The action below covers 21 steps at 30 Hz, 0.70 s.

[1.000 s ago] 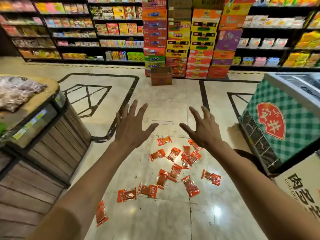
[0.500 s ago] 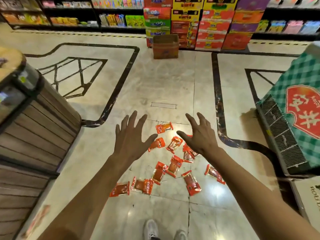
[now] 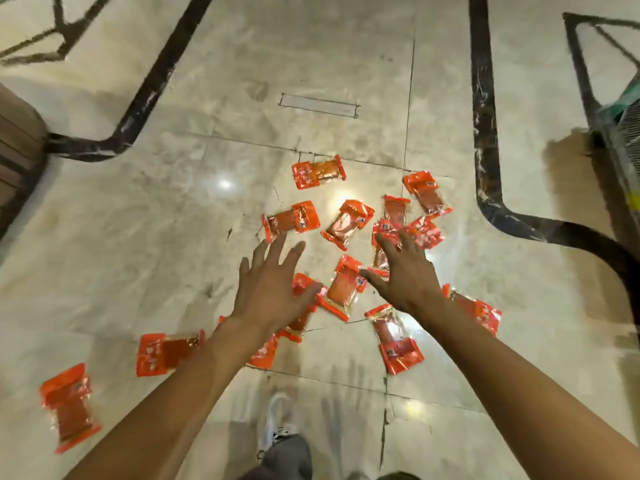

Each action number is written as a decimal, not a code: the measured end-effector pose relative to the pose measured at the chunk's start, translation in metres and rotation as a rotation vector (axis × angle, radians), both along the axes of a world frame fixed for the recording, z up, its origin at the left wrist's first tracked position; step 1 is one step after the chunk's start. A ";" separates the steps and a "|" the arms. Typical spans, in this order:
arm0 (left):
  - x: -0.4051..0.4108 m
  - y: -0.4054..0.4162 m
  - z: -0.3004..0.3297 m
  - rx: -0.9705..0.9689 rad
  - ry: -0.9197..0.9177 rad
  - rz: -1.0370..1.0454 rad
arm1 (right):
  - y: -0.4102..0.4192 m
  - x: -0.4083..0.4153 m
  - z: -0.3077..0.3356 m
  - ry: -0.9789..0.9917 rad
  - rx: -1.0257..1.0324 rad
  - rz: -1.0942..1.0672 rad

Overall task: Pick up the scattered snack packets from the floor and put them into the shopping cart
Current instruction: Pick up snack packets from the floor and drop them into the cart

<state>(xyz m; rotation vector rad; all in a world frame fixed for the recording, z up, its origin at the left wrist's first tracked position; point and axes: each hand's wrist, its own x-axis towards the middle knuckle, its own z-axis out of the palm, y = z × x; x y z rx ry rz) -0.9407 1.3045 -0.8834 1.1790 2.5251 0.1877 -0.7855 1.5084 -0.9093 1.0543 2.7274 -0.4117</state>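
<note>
Several orange-red snack packets lie scattered on the marble floor, most in a loose cluster around the middle. One packet lies farthest away, another apart at the near left, and one more beside my left forearm. My left hand hovers over the cluster with fingers spread, holding nothing. My right hand is stretched out beside it, also spread and empty, above packets at the cluster's right side. No shopping cart is in view.
A wooden display stand juts in at the left edge. A green freezer cabinet with a grille stands at the right edge. Black inlay lines cross the pale floor. My white shoe shows at the bottom.
The view has tilted down and closer to the floor; shelves have dropped out of sight. Both hands have lowered toward the packets, still spread and empty.
</note>
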 end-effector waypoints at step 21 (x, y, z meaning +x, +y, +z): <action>0.026 0.015 -0.387 -0.344 0.072 -0.066 | 0.021 -0.026 -0.365 -0.294 0.024 0.525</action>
